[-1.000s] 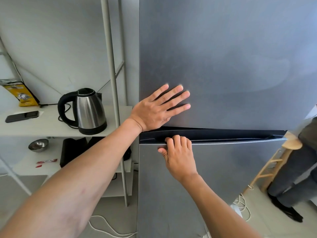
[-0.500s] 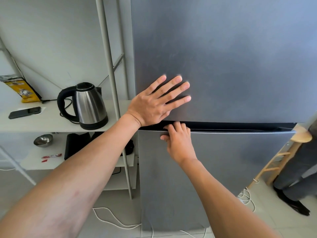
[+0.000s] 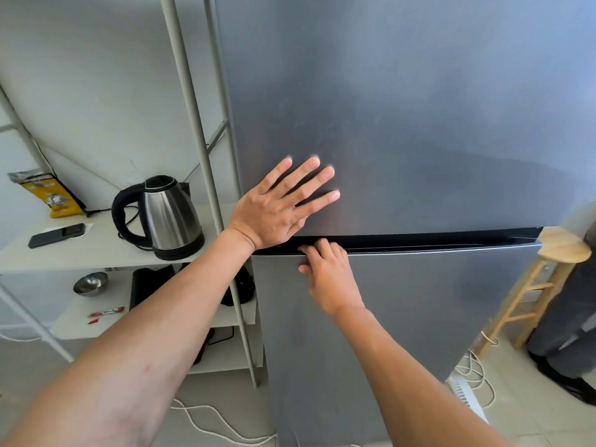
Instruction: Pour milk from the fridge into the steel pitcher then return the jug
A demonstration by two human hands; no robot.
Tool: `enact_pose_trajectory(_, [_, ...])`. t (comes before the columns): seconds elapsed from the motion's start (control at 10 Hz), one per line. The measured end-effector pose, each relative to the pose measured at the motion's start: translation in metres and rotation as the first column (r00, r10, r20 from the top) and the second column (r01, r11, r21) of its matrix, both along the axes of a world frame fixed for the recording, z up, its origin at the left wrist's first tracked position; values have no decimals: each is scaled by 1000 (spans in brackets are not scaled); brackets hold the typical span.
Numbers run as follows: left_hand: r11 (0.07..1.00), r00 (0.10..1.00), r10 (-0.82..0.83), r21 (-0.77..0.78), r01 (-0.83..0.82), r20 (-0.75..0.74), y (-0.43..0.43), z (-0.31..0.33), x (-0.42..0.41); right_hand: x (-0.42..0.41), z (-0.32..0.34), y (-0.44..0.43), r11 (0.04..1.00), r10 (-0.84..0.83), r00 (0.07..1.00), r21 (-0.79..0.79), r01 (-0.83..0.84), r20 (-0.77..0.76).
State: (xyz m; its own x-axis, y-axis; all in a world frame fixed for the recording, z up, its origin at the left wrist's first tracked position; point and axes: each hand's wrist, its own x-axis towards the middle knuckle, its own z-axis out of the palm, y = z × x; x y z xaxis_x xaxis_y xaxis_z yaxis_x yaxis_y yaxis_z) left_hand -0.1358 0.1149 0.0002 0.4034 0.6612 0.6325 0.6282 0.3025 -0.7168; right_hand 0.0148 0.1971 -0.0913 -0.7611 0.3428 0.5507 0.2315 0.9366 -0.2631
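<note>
Fridge (image 3: 403,124) fills centre and right of view, grey, two doors with a dark recess between them. Left hand (image 3: 277,208) flat on the upper door (image 3: 419,91) near its bottom left corner, fingers (image 3: 309,179) straight and spread, gripping nothing. Right hand (image 3: 329,275) just below it, fingers (image 3: 325,248) curled over the top edge of the lower door (image 3: 419,317) into the recess, gripping that edge (can't tell if the door is fully seated). The hands are close together, left heel just beside the right fingertips. Left of the fridge: a shelf (image 3: 96,250) carrying a steel kettle (image 3: 167,217), a phone (image 3: 56,235) and a yellow bag (image 3: 48,195) at the wall. Lower shelf level: steel bowl (image 3: 91,283), red wrapper (image 3: 108,312), something black (image 3: 151,285) I can't identify. White cable (image 3: 209,417) on the floor under the arms. Right of the fridge: wooden stool (image 3: 564,250), and a second person's dark legs (image 3: 564,327) at the frame edge.
</note>
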Motion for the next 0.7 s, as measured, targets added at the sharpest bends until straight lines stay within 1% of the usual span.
enact_pose_trajectory(0.1, [999, 999, 38, -12, -37, 29, -3, 1, 8, 12, -1, 3, 999, 51, 995, 2, -52, 81])
enact_pose_trajectory(0.2, [998, 987, 67, -15, -66, 145, -4, -3, 25, 23, 5, 10, 992, 122, 985, -46, -117, 122])
enact_pose_trajectory(0.3, [992, 953, 124, -50, -114, 275, -5, -7, 43, 28, 12, 13, 978, 183, 972, -125, -165, 147])
enact_pose_trajectory(0.4, [970, 897, 239, -141, -200, 371, -11, -10, 63, 37, 9, 11, 971, 210, 967, -148, -189, 146])
enact_pose_trajectory(0.5, [921, 808, 373, -287, -264, 456, -32, -24, 81, 49, -3, 10, 957, 240, 962, -196, -212, 134])
enact_pose_trajectory(0.6, [886, 652, 445, -411, -216, 615, -57, -40, 106, 60, -13, 4, 906, 317, 937, -338, -254, 147])
enact_pose_trajectory(0.7, [805, 504, 586, -523, -278, 634, -64, -47, 129, 66, -17, -9, 845, 402, 853, -494, -205, 332])
